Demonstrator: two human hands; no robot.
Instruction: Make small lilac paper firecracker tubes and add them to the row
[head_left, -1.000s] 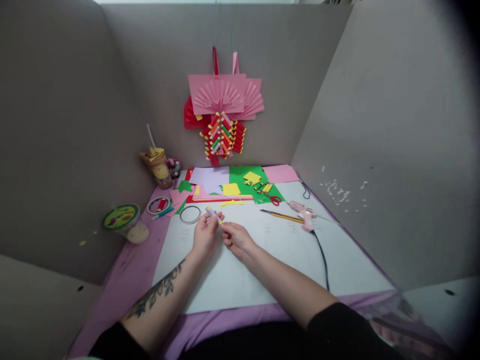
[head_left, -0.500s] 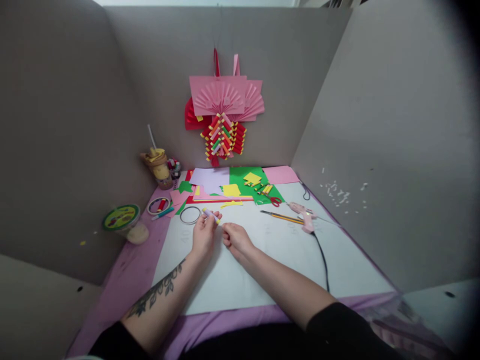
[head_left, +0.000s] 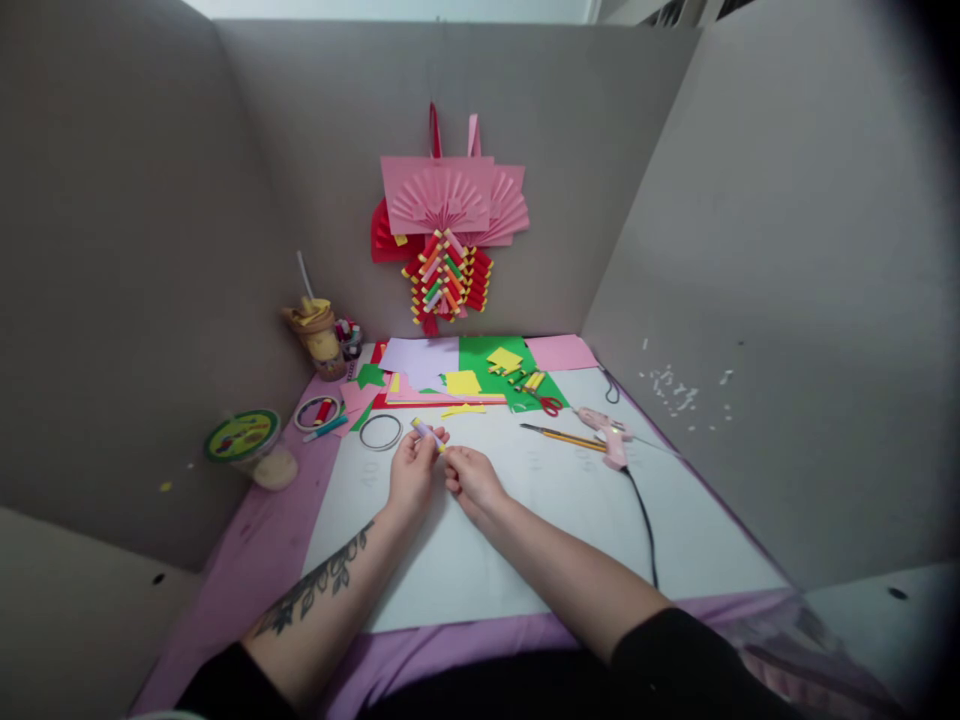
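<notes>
Between thumb and fingers, my left hand (head_left: pixel 414 462) holds a small lilac paper tube (head_left: pixel 428 434) with yellow ends, tilted down to the right. My right hand (head_left: pixel 471 476) is closed in a pinch at the tube's lower yellow end; its fingertips partly hide that end. Both hands are over the white mat (head_left: pixel 510 560). Just left of them lies a thin dark ring (head_left: pixel 381 432), perhaps a roll of tape. Beyond the hands are yellow paper scraps (head_left: pixel 463 409).
To the right lie a pink glue gun (head_left: pixel 613 440) with its cord, a craft knife (head_left: pixel 562 437) and red scissors (head_left: pixel 550 405). Coloured paper (head_left: pixel 420 356) covers the back. Cups (head_left: pixel 251 445) stand at left. Paper firecracker decorations (head_left: pixel 442 215) hang on the grey panel.
My left hand has shifted slightly right with the tube, bringing its lower end against my right fingertips. The tube is tilted a little more steeply. My right hand has hardly moved.
</notes>
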